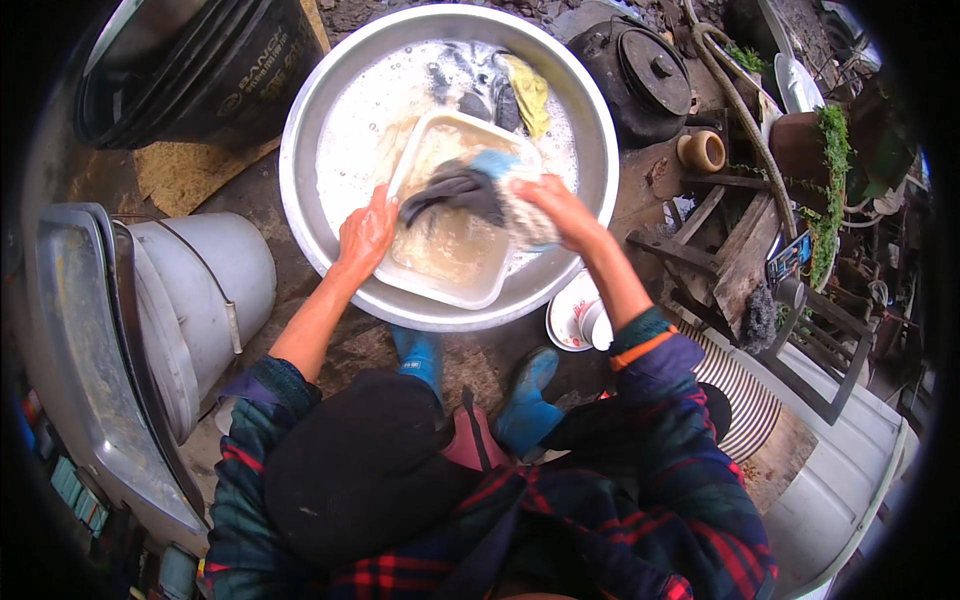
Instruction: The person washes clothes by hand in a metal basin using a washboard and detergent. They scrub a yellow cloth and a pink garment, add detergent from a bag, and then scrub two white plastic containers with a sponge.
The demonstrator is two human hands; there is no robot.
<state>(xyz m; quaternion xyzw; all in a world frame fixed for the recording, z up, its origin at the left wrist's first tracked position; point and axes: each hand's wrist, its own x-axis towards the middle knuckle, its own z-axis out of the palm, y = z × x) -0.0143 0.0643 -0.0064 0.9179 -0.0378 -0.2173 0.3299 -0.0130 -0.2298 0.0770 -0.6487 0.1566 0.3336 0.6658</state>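
Note:
A white rectangular plastic tub sits tilted inside a wide metal basin of sudsy water. My left hand grips the tub's left rim. Cloudy tan water lies in the tub. In my right hand is a bundled wet cloth, blurred by motion, with pale knitted, blue and dark grey parts; its dark end hangs over the tub. Behind the tub, a yellow cloth and dark cloths lie partly under the foam. Where the bundle covers my right fingertips, they are hidden.
A grey lidded bucket stands left, below black tubs. At the right are a blackened kettle, a small clay pot and a wooden stool. Bowls sit near my blue boots.

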